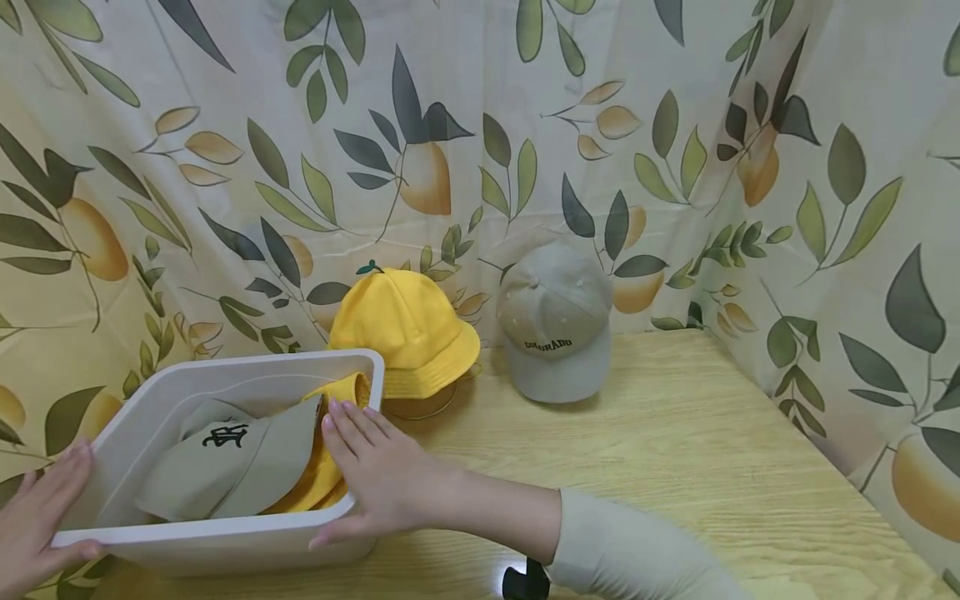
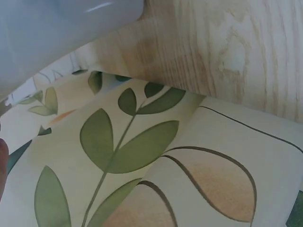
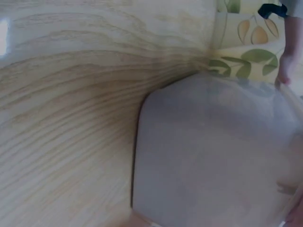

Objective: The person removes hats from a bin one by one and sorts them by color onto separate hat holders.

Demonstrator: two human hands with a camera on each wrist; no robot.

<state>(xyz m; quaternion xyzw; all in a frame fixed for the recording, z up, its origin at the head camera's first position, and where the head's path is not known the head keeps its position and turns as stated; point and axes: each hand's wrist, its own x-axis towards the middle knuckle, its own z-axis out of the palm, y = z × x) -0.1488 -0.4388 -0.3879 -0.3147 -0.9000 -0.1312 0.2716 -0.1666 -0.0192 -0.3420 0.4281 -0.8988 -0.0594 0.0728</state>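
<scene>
A white plastic bin [image 1: 247, 528] stands at the left of the table. My left hand [image 1: 45, 512] holds its left rim, with the thumb over the front edge. My right hand [image 1: 390, 475] holds the right rim; its extended fingers lie over the edge and its thumb is outside the front wall. Inside the bin, a grey-green baseball cap [image 1: 262, 462] with black lettering lies against a yellow hat [image 1: 324, 475]. The right fingertips are beside the cap's brim. In the right wrist view, the bin's wall [image 3: 213, 156] fills much of the picture.
Behind the bin stands a yellow bucket hat [image 1: 405, 329] with a green sprout on top. To its right is a grey baseball cap [image 1: 558, 325] with dark lettering. Leaf-patterned fabric [image 1: 480, 125] surrounds the wooden table [image 1: 675, 450]. A small black device [image 1: 525, 582] glows below the right sleeve.
</scene>
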